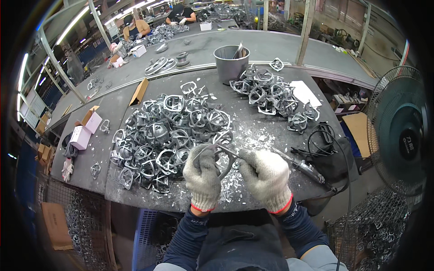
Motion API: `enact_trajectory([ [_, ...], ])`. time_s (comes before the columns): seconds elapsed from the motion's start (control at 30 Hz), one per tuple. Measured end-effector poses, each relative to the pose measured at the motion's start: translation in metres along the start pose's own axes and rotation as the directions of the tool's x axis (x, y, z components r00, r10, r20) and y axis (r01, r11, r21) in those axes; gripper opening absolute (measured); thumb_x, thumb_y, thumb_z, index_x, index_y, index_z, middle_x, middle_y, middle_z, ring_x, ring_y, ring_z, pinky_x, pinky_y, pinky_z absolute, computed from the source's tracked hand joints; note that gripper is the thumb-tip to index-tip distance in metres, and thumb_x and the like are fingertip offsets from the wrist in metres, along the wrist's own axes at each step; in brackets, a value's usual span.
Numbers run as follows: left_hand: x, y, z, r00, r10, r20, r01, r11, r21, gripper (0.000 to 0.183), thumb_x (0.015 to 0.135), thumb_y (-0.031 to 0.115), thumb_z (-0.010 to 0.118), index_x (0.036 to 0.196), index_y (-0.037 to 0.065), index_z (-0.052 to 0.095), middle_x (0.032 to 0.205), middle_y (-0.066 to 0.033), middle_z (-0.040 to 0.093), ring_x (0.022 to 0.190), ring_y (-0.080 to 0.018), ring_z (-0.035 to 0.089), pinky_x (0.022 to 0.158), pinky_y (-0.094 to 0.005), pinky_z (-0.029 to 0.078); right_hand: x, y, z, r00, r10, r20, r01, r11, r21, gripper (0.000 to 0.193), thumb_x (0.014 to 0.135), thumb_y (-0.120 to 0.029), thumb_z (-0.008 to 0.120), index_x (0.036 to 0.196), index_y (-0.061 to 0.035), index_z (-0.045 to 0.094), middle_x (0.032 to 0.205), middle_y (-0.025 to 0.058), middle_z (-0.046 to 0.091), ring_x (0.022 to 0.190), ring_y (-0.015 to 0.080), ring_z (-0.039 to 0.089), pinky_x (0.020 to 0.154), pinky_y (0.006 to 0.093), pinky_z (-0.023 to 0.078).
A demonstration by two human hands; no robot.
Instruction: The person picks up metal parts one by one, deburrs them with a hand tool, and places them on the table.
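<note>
My left hand (202, 177), in a grey-white knit glove with a red cuff, is closed round a grey ring-shaped frame (224, 168) above the near part of the table. My right hand (267, 175), gloved the same way, is pinched on a thin, narrow tool (229, 151), whose tip reaches the upper edge of that frame; its exact kind is unclear. Left of and beyond my left hand lies a large heap of similar grey frames (162, 135). Pale flakes (253, 135) are scattered on the table round both hands.
A smaller frame pile (271, 92) lies far right beside a grey bucket (230, 67) and white paper (305, 93). A corded hand tool (303, 168) lies right of my right hand. A caged fan (402, 135) stands at right, small boxes (86, 131) at left. Two people work at the far table.
</note>
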State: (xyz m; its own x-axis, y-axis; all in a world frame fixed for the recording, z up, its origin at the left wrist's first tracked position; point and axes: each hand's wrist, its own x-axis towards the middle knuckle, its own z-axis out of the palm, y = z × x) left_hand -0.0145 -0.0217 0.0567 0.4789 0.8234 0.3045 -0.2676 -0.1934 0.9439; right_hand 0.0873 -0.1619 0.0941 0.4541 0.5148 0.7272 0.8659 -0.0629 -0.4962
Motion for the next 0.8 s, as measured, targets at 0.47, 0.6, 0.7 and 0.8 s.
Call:
enact_trajectory([
  [0.47, -0.006, 0.000, -0.009, 0.818, 0.487, 0.305, -0.575, 0.681, 0.454, 0.046, 0.114, 0.044, 0.065, 0.116, -0.001, 0.071, 0.095, -0.0195, 0.075, 0.078, -0.0307, 0.077, 0.063, -0.0425, 0.060, 0.007, -0.007, 0.007, 0.987, 0.013, 0.161, 0.014, 0.986, -0.164, 0.015, 0.096, -0.011, 0.075, 0.088, -0.0073, 0.064, 0.073, 0.0143, 0.062, 0.068, 0.0382, 0.068, 0.062, 0.0474, 0.054],
  [0.6, 0.023, -0.032, -0.026, 0.974, 0.225, 0.038, -0.212, 0.831, 0.514, 0.027, 0.113, 0.019, 0.055, 0.119, -0.003, 0.071, 0.096, -0.0124, 0.076, 0.081, -0.0248, 0.074, 0.071, -0.0415, 0.060, 0.003, -0.014, 0.005, 0.985, 0.000, 0.171, 0.033, 0.981, -0.189, 0.006, 0.096, -0.010, 0.075, 0.097, -0.0060, 0.071, 0.076, 0.0145, 0.065, 0.070, 0.0377, 0.070, 0.064, 0.0467, 0.055],
  [0.7, 0.041, -0.044, -0.043, 0.964, 0.264, -0.039, -0.224, 0.882, 0.416, 0.025, 0.109, 0.016, 0.055, 0.117, -0.001, 0.073, 0.095, -0.0076, 0.073, 0.071, -0.0132, 0.062, 0.062, -0.0299, 0.054, -0.014, -0.017, 0.002, 0.991, 0.035, 0.128, -0.020, 0.993, -0.121, 0.010, 0.094, -0.009, 0.076, 0.103, -0.0052, 0.074, 0.078, 0.0153, 0.068, 0.072, 0.0374, 0.071, 0.066, 0.0454, 0.056],
  [0.8, 0.036, -0.036, -0.034, 0.999, 0.000, -0.049, 0.006, 0.993, 0.115, 0.030, 0.111, 0.026, 0.058, 0.117, 0.000, 0.074, 0.097, -0.0064, 0.073, 0.067, -0.0078, 0.057, 0.060, -0.0245, 0.048, -0.019, -0.003, 0.008, 0.991, 0.098, 0.089, -0.090, 0.993, -0.081, 0.013, 0.092, -0.007, 0.076, 0.105, -0.0047, 0.076, 0.079, 0.0166, 0.069, 0.072, 0.0373, 0.072, 0.067, 0.0443, 0.057],
])
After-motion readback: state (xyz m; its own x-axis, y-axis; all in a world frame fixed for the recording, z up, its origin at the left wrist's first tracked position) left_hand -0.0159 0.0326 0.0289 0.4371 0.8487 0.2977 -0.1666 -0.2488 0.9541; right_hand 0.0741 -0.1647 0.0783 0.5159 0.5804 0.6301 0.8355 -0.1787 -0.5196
